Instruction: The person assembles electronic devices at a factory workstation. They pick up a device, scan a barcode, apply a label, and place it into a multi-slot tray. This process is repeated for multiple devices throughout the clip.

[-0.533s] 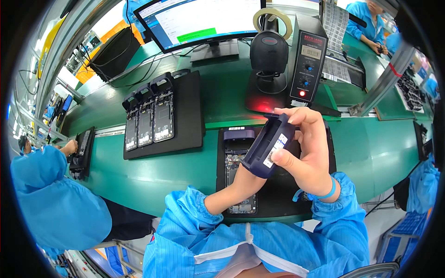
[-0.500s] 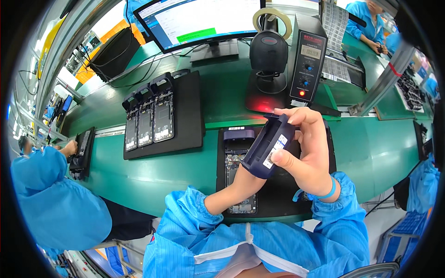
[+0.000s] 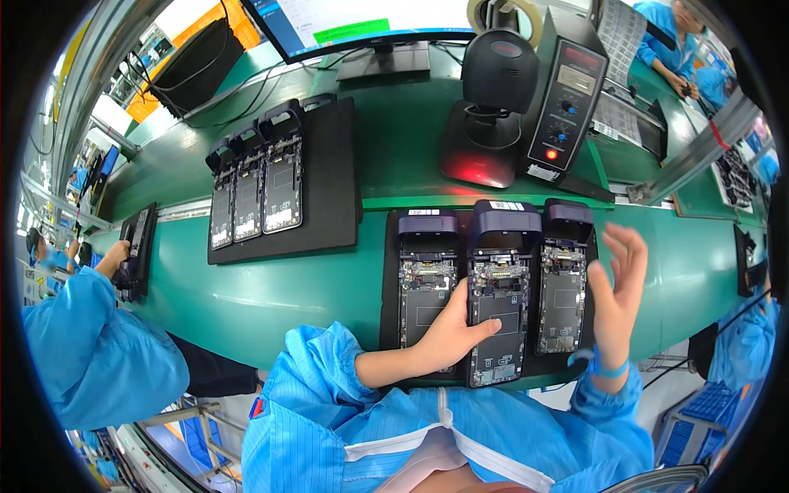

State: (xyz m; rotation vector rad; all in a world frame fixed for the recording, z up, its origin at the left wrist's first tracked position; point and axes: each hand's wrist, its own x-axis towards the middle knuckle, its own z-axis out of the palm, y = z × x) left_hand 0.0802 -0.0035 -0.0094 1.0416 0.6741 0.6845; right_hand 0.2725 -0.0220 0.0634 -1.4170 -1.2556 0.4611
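L hand (image 3: pixel 448 338) grips mid unit (image 3: pixel 503 296), an opened phone-like thing: thumb flat on its face, other fingers mostly hidden at its L edge. Its dk purple hood (image 3: pixel 505 220), white label on top, is just past those fingers. L unit (image 3: pixel 423 294) is just L of them, partly covered by the hand; R unit (image 3: pixel 563 300) sits btwn L thumb & R hand (image 3: pixel 620 283). R hand's up, fingers spread wide, nothing held; thumb tip's right by R unit's edge, can't tell if touching. Blk mat (image 3: pixel 390 329) is below the L fingers. Well past L fingertips: blk scanner (image 3: pixel 499 70), ctrl box (image 3: pixel 567 107) w/ blue knobs. Well L of L fingers: blk board (image 3: pixel 333 181) w/ similar units (image 3: pixel 283 185).
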